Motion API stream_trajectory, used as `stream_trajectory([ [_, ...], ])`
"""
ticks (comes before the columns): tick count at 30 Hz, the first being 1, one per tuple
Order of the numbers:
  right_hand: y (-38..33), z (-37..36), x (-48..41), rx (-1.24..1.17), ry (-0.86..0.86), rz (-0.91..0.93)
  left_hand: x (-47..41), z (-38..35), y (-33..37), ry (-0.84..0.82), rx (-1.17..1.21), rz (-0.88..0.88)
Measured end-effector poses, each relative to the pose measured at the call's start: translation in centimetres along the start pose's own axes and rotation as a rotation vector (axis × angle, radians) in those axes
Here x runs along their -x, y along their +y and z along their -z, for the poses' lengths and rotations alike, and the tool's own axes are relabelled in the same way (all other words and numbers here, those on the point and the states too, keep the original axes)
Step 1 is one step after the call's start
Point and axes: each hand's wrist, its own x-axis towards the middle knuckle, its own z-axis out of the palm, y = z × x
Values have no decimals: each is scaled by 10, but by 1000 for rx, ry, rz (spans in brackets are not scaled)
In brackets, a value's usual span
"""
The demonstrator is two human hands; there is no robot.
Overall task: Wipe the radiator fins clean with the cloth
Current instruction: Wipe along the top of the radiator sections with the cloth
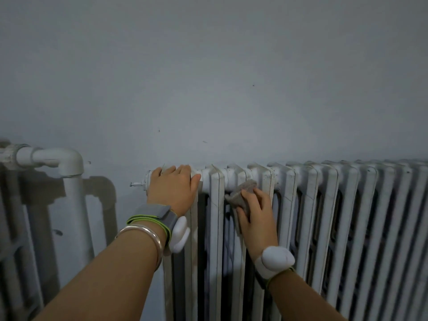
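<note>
So it's a white cast-iron column radiator [324,205] standing against a plain grey wall [208,77], seen from above, with both arms reaching in from the bottom. The left hand [172,188] is planted on the top of the radiator's left end, fingers hooked over the top edge and the thumb sticking out to the right along the front, so it's gripping the thing rather than lying flat. The right hand [257,214] has a small grey-brown cloth [243,191] bunched up under the thumb and fingers, and it's pressed against the upper part of the fins a few columns in from the left end, just below the top connecting tube. The cloth is touching the paint there, and the two hands are near each other with a fin or two between them. There's a little bleed valve [136,184] poking out of the radiator's left end. Further left, a white pipe [69,163] with an elbow bend runs down the wall. Left wrist has a silver bangle [143,230] and a grey strap [150,213] with a white pod on it; right wrist has a white pod [275,258] too.
</note>
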Motion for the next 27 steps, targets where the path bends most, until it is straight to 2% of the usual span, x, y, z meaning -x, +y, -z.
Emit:
stream_trajectory([
  [4, 9, -2, 23, 22, -136, -33, -1, 0, -1, 7, 9, -2],
  [7, 16, 1, 33, 23, -149, 20, 0, -1, -1, 4, 11, -6],
  [13, 7, 29, 11, -23, -39, 23, 0, -2, 0, 21, 20, -6],
  [16, -13, 46, -21, -76, 82, 114, 1, -2, 0, 32, 21, -3],
  [19, -29, 50, -62, -60, 133, 91, 1, -2, -1, 44, 30, -8],
  [22, -32, 41, -108, 37, 30, 38, 2, -2, -1, 53, 13, -6],
  [27, -35, 21, -154, 352, -264, -4, 0, -5, -2, 55, 11, -7],
])
